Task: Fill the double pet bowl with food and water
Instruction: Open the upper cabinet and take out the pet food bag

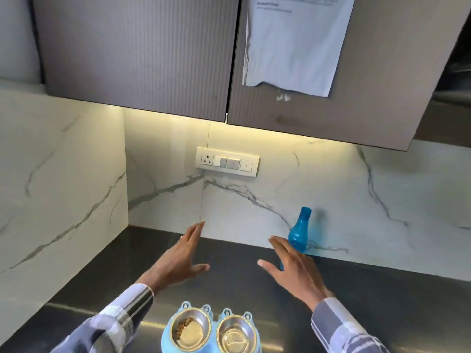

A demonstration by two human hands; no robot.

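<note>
- My left hand (178, 261) hovers above the tabletop (382, 289), its fingers (195, 231) straight and close together, thumb out, holding nothing.
- The bowl (211, 332) sits at the near edge of the tabletop, below and between my hands. Its left cup (190, 329) has some brown kibble along one side; the right cup (237, 332) shines, and I cannot tell whether water is in it.
- My right hand (293, 271) is also flat, fingers straight and slightly apart, empty, just in front of the bottle (299, 233).
- The bottle is blue and stands upright against the marble wall (254, 200), its lower part hidden behind my right hand; I cannot tell if they touch.
- I judge water is the step in hand: wrap my right fingers round the bottle's wide body, not its narrow neck, and lift it straight up.
- Check the cap before tipping, then pour low and slowly over the right cup so nothing splashes onto the kibble.
- My left hand could steady the bowl's rim while I pour.
</note>
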